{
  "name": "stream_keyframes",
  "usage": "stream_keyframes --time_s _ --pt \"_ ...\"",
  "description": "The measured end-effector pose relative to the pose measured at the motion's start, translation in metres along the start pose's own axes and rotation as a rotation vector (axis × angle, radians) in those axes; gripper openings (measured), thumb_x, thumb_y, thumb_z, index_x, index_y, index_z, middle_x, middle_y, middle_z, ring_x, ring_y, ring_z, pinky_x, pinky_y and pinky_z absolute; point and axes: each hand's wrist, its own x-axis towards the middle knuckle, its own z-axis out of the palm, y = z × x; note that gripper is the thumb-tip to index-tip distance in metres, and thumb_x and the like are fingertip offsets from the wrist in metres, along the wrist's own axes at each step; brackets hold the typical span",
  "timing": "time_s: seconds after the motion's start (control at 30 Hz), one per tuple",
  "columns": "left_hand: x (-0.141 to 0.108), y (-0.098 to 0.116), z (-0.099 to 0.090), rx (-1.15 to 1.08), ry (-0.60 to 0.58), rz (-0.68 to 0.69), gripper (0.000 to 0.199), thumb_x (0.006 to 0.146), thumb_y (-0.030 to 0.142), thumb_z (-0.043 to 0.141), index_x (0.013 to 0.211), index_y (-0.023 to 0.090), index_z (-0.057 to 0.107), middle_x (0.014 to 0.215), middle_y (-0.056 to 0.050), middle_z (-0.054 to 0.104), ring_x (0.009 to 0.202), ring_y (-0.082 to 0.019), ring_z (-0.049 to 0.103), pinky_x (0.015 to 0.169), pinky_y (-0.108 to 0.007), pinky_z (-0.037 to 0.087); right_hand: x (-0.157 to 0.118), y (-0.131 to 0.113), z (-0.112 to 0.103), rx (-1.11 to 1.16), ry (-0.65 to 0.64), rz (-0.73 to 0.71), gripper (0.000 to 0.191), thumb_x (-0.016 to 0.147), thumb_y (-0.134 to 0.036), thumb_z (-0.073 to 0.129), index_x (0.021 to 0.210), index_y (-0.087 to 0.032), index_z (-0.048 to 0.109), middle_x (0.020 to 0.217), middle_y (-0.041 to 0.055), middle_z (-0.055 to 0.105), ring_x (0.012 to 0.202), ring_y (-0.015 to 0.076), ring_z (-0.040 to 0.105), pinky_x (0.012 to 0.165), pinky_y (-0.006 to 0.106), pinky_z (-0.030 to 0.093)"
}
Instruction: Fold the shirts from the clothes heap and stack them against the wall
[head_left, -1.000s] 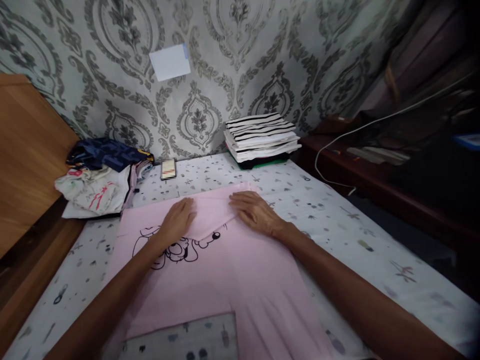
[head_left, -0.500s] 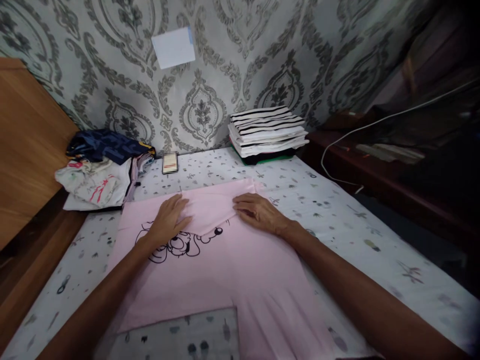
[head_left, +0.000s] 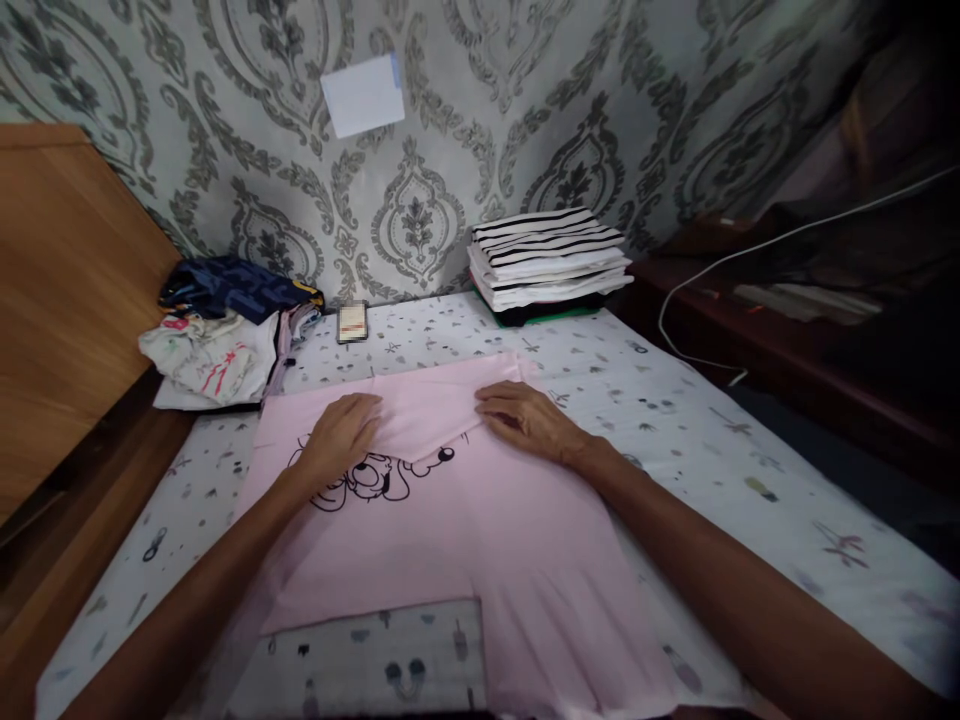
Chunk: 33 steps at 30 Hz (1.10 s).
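Observation:
A pink T-shirt [head_left: 420, 545] with a black-line cartoon print lies spread on the patterned bedsheet, its far part folded over as a flap that covers some of the print. At the left of this flap my left hand [head_left: 341, 435] rests on the cloth, its thumb drawn in toward the fingers with fabric at the tips. My right hand [head_left: 529, 420] is at the flap's right end, fingers bent and together on the cloth. What lies under the right fingertips is hidden.
Folded clothes [head_left: 551, 265] are stacked by the wall, striped one on top. A looser clothes pile [head_left: 217, 350] sits left beside a wooden panel [head_left: 75, 300]. A phone [head_left: 352, 322] lies on the bedsheet [head_left: 697, 500]. A white cable [head_left: 675, 290] hangs along the dark furniture at right.
The view has shifted slightly, so the scene sits a little further right. My left thumb has closed in toward its fingers. The right hand and the shirt look almost the same.

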Motion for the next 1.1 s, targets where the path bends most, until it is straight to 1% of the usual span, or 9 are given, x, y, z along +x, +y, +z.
stream_keyframes --time_s 0.1,0.2,0.43,0.53,0.63,0.77,0.87,0.97,1.1 --pt "0.012 -0.001 0.016 0.017 -0.133 -0.016 0.065 0.101 0.053 0.032 0.152 0.013 0.034 0.162 -0.017 0.033 0.15 -0.029 0.029 0.12 -0.048 0.027 -0.001 0.001 -0.001 0.042 0.002 0.082 0.023 0.093 -0.025 0.053 0.095 -0.021 0.076 0.114 0.0102 0.074 0.109 0.0254 0.067 0.097 0.046 0.055" --pt "0.015 -0.006 0.028 0.045 -0.255 -0.038 0.072 0.1 0.061 0.027 0.156 0.016 0.028 0.166 -0.014 0.022 0.154 -0.027 0.017 0.124 -0.052 0.016 -0.003 0.005 -0.006 0.087 0.026 0.204 0.026 0.094 -0.027 0.05 0.084 -0.021 0.073 0.101 0.0086 0.076 0.1 0.0244 0.068 0.092 0.043 0.054" --pt "0.006 -0.017 0.029 0.08 -0.229 -0.037 0.07 0.1 0.06 0.024 0.157 0.018 0.028 0.165 -0.013 0.025 0.154 -0.026 0.02 0.123 -0.051 0.02 -0.004 0.014 -0.023 0.034 0.052 0.52 0.037 0.092 -0.029 0.047 0.058 -0.02 0.059 0.067 0.0023 0.065 0.066 0.0162 0.058 0.068 0.029 0.047" --pt "-0.015 -0.024 0.022 0.098 -0.202 -0.054 0.07 0.1 0.059 0.028 0.157 0.019 0.029 0.165 -0.013 0.026 0.153 -0.028 0.021 0.122 -0.053 0.023 -0.008 0.009 -0.04 0.067 0.106 0.651 0.032 0.091 -0.031 0.049 0.066 -0.019 0.065 0.076 0.0035 0.07 0.073 0.0182 0.062 0.07 0.03 0.048" --pt "-0.046 -0.036 0.015 0.13 -0.17 -0.039 0.066 0.1 0.056 0.031 0.155 0.021 0.033 0.164 -0.012 0.028 0.152 -0.029 0.024 0.121 -0.053 0.025 -0.026 -0.007 -0.062 0.037 0.093 0.669 0.025 0.091 -0.031 0.051 0.08 -0.02 0.07 0.091 0.0054 0.075 0.083 0.0207 0.066 0.075 0.031 0.049" --pt "-0.089 -0.046 0.007 0.128 -0.142 0.013 0.06 0.098 0.054 0.038 0.15 0.026 0.044 0.162 -0.009 0.036 0.148 -0.031 0.033 0.117 -0.052 0.034 -0.074 -0.052 -0.085 -0.055 0.063 0.662 0.027 0.094 -0.036 0.048 0.085 -0.021 0.07 0.088 0.0056 0.073 0.077 0.0201 0.065 0.07 0.032 0.05" --pt "-0.115 -0.041 -0.001 0.077 -0.142 0.049 0.056 0.096 0.053 0.042 0.146 0.029 0.049 0.159 -0.006 0.04 0.144 -0.031 0.04 0.117 -0.051 0.037 -0.12 -0.103 -0.085 -0.068 0.105 0.716 0.029 0.095 -0.041 0.047 0.088 -0.023 0.069 0.087 0.0066 0.071 0.075 0.0211 0.065 0.069 0.033 0.052" --pt "-0.138 -0.034 -0.014 0.006 -0.185 0.04 0.056 0.094 0.055 0.046 0.146 0.032 0.049 0.161 -0.004 0.038 0.143 -0.03 0.042 0.116 -0.048 0.038 -0.163 -0.159 -0.068 -0.047 0.264 0.837 0.03 0.094 -0.049 0.051 0.093 -0.024 0.069 0.09 0.0093 0.07 0.08 0.0248 0.066 0.072 0.037 0.055" --pt "-0.16 -0.034 -0.033 -0.061 -0.303 -0.024 0.064 0.088 0.058 0.058 0.147 0.036 0.046 0.161 -0.002 0.038 0.141 -0.032 0.045 0.112 -0.046 0.044 -0.198 -0.219 -0.033 -0.016 0.54 1.126 0.037 0.088 -0.061 0.056 0.077 -0.027 0.064 0.078 0.0078 0.069 0.076 0.0267 0.066 0.07 0.038 0.056"
